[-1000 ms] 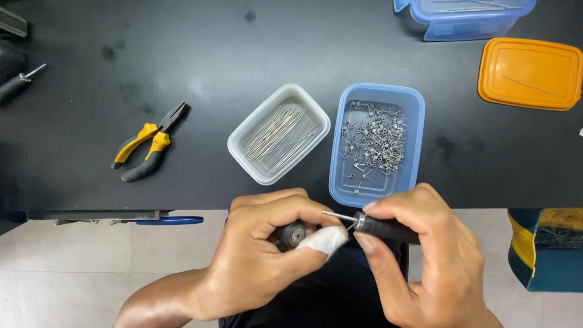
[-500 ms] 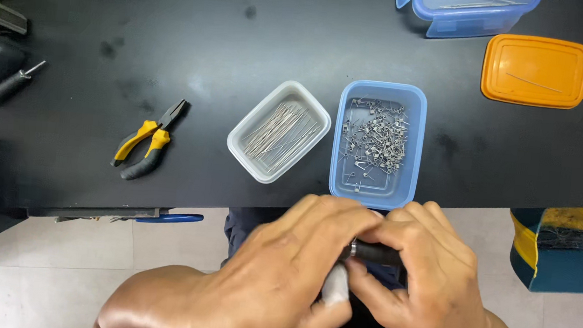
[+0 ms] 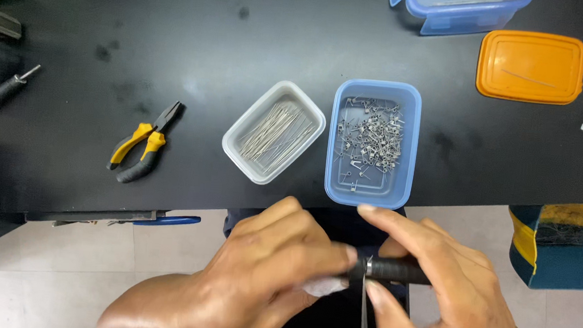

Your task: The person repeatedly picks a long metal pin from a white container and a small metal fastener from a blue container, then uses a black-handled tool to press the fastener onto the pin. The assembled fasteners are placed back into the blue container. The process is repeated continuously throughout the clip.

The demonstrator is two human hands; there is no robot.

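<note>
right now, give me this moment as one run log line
left hand: on tip of black tool with white wad | right hand: gripping black tool | ahead: blue tray, clear tray, pliers

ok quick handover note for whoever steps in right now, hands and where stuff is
Left hand: closed over a white scrap at the end of the black tool.
Right hand: holds the tool's handle; a thin metal wire hangs down from its tip.
On the black table: white tray of straight wires, blue tray of bent wire pieces, yellow-handled pliers lying unused at left.
Done: many bent pieces lie in the blue tray. Left: straight wires remain.
</note>
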